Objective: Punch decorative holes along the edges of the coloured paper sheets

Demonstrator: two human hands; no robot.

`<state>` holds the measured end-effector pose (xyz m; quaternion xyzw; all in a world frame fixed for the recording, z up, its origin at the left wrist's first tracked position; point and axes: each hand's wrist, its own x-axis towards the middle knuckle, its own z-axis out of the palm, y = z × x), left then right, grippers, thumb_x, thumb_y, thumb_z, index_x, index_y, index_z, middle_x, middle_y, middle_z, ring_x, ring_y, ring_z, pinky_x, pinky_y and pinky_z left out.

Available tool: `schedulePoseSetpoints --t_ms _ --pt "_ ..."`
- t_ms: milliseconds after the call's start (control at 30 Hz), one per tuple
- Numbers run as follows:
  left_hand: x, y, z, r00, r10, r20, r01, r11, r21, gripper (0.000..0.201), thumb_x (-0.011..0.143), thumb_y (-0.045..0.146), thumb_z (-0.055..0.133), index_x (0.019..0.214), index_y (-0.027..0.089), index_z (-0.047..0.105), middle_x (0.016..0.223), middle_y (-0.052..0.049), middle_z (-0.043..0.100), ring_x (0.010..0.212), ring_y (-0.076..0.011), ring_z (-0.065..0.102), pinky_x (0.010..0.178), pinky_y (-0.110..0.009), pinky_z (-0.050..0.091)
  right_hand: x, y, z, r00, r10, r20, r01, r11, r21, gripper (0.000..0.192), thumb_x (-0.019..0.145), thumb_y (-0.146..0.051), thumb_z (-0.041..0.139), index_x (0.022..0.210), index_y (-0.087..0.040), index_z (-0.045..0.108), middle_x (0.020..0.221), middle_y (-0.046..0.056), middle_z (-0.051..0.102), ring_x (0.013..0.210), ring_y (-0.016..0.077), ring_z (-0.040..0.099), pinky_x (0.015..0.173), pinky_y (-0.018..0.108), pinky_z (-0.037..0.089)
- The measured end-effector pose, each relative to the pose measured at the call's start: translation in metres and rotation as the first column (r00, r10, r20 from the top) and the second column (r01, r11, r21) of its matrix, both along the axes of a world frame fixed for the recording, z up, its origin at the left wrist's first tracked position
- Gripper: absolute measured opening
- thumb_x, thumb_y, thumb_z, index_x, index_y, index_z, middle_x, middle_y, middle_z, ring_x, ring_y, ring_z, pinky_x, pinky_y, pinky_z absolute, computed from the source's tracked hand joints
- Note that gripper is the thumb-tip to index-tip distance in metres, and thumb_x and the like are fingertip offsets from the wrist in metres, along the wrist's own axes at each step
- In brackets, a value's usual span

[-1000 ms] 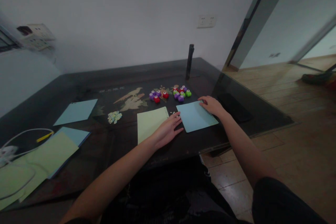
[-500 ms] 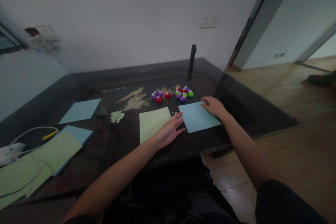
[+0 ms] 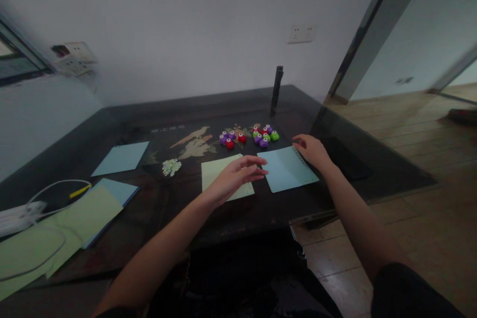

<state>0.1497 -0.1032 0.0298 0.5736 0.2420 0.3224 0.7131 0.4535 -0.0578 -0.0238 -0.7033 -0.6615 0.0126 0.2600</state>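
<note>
My left hand is open, its fingers stretched to the right above a pale green sheet, fingertips by the left edge of a light blue sheet. A tiny white speck shows between these fingertips. My right hand sits at the blue sheet's far right corner, fingers bent and thumb a little apart from them; nothing shows between them. Small marks run along that sheet's right edge. Beyond the sheets stand small red and purple toys with eye-like white tops, beside a second cluster with green ones.
Small pale pieces lie in a pile on the dark table. Leftward are another blue sheet, stacked green sheets and a white cable. A black upright post stands near the wall. A dark flat object lies right.
My left hand has lifted slightly and its fingers now point further right, over the blue sheet's edge. My right hand stays near the same corner. The whole view has shifted a little.
</note>
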Motion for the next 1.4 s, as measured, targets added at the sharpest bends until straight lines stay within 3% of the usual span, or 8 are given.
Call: schedulePoseSetpoints --t_ms 100,233,300,433,567,733,1200,1400 --pt "-0.033 0.028 -0.005 0.956 0.189 -0.224 -0.113 0.944 0.31 0.022 0.087 0.029 0.052 0.103 0.017 0.061 0.102 -0.008 0.066 0.091 -0.0183 0.063 0.091 -0.04 0.047 -0.019 -0.005 0.019 0.995 0.073 -0.061 -0.067 0.994 0.09 0.022 0.082 -0.026 0.056 0.099 -0.017 0.066 0.078 0.005 0.061 0.069 0.0172 0.054 0.065 0.029 0.04" --pt "-0.087 0.07 -0.035 0.664 0.605 -0.438 -0.095 0.651 0.753 0.019 0.082 0.019 0.053 0.097 0.017 0.063 0.102 -0.008 0.065 0.099 -0.0224 0.059 0.094 -0.043 0.044 -0.07 -0.006 0.041 0.951 0.278 -0.134 -0.268 0.96 0.083 0.018 0.082 -0.025 0.057 0.095 -0.017 0.067 0.081 0.004 0.064 0.07 0.0159 0.055 0.066 0.028 0.04" --pt "-0.107 0.083 -0.049 0.566 0.668 -0.483 -0.037 0.605 0.795 0.023 0.082 0.019 0.052 0.102 0.017 0.062 0.104 -0.01 0.064 0.101 -0.0239 0.058 0.093 -0.044 0.044 -0.099 -0.001 0.043 0.916 0.389 -0.097 -0.392 0.92 -0.007 0.019 0.083 -0.024 0.058 0.098 -0.017 0.067 0.081 0.004 0.063 0.071 0.0157 0.055 0.067 0.027 0.04" --pt "-0.123 0.092 -0.061 0.486 0.641 -0.593 0.121 0.623 0.773 0.046 0.077 0.034 0.062 0.117 0.014 0.056 0.117 -0.015 0.058 0.112 -0.0288 0.052 0.098 -0.044 0.04 -0.145 0.022 0.032 0.85 0.524 0.054 -0.509 0.843 -0.174 0.034 0.079 -0.03 0.066 0.11 -0.015 0.064 0.099 0.011 0.062 0.089 0.0214 0.056 0.076 0.031 0.041" --pt "-0.122 0.09 -0.062 0.394 0.608 -0.689 0.218 0.666 0.713 0.075 0.067 0.05 0.07 0.129 0.012 0.049 0.12 -0.018 0.054 0.112 -0.0332 0.05 0.097 -0.046 0.038 -0.164 0.039 0.015 0.818 0.537 0.205 -0.492 0.838 -0.235 0.051 0.076 -0.043 0.069 0.116 -0.012 0.063 0.113 0.016 0.057 0.105 0.03 0.05 0.089 0.039 0.039" --pt "-0.12 0.09 -0.066 0.393 0.606 -0.692 0.241 0.658 0.713 0.073 0.066 0.052 0.069 0.127 0.015 0.052 0.12 -0.016 0.052 0.114 -0.0338 0.046 0.095 -0.046 0.037 -0.166 0.037 0.005 0.803 0.536 0.262 -0.471 0.839 -0.273 0.057 0.076 -0.048 0.066 0.119 -0.012 0.062 0.116 0.017 0.055 0.103 0.0304 0.049 0.088 0.04 0.04" --pt "-0.115 0.086 -0.059 0.489 0.615 -0.619 0.208 0.607 0.767 0.053 0.062 0.039 0.075 0.106 0.016 0.056 0.11 -0.011 0.055 0.106 -0.0284 0.05 0.091 -0.039 0.04 -0.167 0.03 0.003 0.851 0.507 0.139 -0.493 0.861 -0.125 0.038 0.068 -0.029 0.076 0.1 -0.015 0.061 0.103 0.01 0.059 0.098 0.0244 0.052 0.082 0.034 0.041" --pt "-0.112 0.083 -0.054 0.51 0.576 -0.639 0.119 0.689 0.715 0.048 0.063 0.033 0.074 0.104 0.021 0.052 0.098 -0.004 0.062 0.088 -0.0242 0.06 0.077 -0.036 0.045 -0.164 0.033 0.002 0.859 0.475 -0.19 -0.502 0.855 -0.131 0.015 0.068 -0.018 0.07 0.079 -0.016 0.059 0.074 0.001 0.059 0.069 0.0147 0.054 0.063 0.026 0.037"
